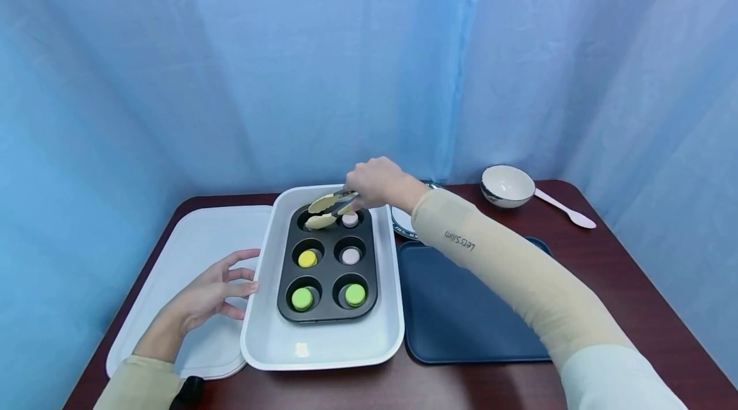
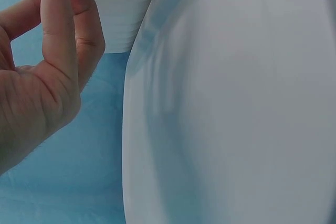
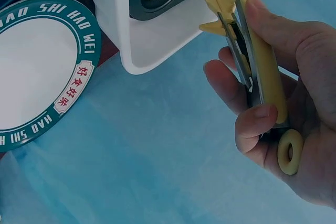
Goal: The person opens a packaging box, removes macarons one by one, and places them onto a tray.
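Your white tray (image 1: 271,339) could skid on the bench (image 1: 605,269) if the tongs (image 1: 330,208) jab the muffin pan (image 1: 327,317). Your right hand (image 1: 375,180) squeezes the tongs narrow over the 12 o'clock cups; your left hand (image 1: 210,295), fingers (image 1: 242,288) loosely spread, touches the tray's 9 o'clock rim.

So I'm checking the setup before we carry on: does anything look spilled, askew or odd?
Nothing is spilled or damaged. The muffin tin sits straight in the white tray, with macarons in five cups; the far left cup is hidden behind the yellow tongs that the right hand grips. The left hand rests open beside the tray.
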The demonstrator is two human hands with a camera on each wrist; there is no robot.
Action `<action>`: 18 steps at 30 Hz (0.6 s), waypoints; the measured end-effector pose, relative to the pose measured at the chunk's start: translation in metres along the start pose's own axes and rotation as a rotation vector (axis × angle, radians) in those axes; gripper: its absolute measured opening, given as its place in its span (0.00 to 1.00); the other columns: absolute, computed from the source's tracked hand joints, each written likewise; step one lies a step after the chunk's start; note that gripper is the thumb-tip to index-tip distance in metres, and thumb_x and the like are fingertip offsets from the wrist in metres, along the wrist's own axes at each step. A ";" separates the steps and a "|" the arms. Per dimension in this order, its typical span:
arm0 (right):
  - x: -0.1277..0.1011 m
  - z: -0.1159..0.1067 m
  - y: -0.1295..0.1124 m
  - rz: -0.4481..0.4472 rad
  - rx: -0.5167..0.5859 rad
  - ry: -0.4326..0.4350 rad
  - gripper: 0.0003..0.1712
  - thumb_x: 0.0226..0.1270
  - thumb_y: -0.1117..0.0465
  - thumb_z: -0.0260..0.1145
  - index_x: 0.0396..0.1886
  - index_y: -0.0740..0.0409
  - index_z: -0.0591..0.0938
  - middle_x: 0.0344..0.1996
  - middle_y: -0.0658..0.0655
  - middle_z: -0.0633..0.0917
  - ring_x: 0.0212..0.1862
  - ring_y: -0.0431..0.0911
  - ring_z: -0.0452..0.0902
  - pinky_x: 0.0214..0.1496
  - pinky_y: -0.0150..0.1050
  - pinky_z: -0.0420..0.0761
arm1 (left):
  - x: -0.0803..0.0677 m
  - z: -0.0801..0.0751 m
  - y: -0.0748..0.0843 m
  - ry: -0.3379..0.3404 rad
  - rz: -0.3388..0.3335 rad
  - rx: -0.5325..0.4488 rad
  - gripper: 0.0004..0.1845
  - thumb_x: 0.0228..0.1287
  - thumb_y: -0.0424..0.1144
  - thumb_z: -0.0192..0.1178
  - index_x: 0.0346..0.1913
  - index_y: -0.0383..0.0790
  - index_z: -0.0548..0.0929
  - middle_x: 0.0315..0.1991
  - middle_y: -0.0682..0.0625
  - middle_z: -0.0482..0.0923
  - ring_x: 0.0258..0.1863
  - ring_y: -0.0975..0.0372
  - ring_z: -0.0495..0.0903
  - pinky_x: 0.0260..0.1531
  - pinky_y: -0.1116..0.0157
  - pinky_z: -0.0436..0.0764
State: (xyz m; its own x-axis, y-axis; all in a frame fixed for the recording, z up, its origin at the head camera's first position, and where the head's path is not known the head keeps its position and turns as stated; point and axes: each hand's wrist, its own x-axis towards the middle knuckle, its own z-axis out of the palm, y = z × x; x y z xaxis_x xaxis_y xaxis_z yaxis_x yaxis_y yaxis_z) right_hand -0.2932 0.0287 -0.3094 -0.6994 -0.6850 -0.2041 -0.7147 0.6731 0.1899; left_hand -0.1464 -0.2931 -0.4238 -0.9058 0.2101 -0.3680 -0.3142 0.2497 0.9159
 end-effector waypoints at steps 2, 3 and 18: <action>0.001 0.002 -0.002 0.004 0.003 -0.012 0.19 0.71 0.42 0.67 0.51 0.47 0.88 0.35 0.48 0.84 0.30 0.43 0.77 0.32 0.38 0.80 | -0.001 -0.001 0.000 -0.005 0.000 -0.002 0.42 0.66 0.37 0.68 0.78 0.46 0.58 0.58 0.33 0.73 0.45 0.48 0.86 0.37 0.46 0.87; 0.002 0.003 -0.003 0.005 0.004 -0.013 0.19 0.71 0.42 0.67 0.52 0.47 0.87 0.36 0.48 0.84 0.31 0.43 0.77 0.32 0.38 0.80 | -0.001 -0.001 0.000 -0.008 -0.001 -0.004 0.42 0.66 0.37 0.68 0.78 0.46 0.57 0.58 0.33 0.73 0.45 0.48 0.86 0.37 0.46 0.87; 0.005 -0.012 -0.005 0.050 0.075 -0.092 0.19 0.68 0.41 0.69 0.48 0.48 0.87 0.35 0.48 0.83 0.33 0.44 0.75 0.34 0.39 0.77 | -0.002 -0.001 0.000 0.002 -0.008 0.004 0.42 0.65 0.38 0.69 0.77 0.46 0.58 0.57 0.32 0.72 0.44 0.48 0.85 0.36 0.46 0.87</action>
State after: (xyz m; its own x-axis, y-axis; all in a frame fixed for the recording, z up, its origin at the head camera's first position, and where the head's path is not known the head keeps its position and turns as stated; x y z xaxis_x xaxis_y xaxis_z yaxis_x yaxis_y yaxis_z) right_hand -0.2936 0.0186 -0.3000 -0.7283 -0.6235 -0.2844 -0.6738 0.7273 0.1308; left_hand -0.1445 -0.2945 -0.4225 -0.9041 0.2058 -0.3745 -0.3200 0.2548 0.9125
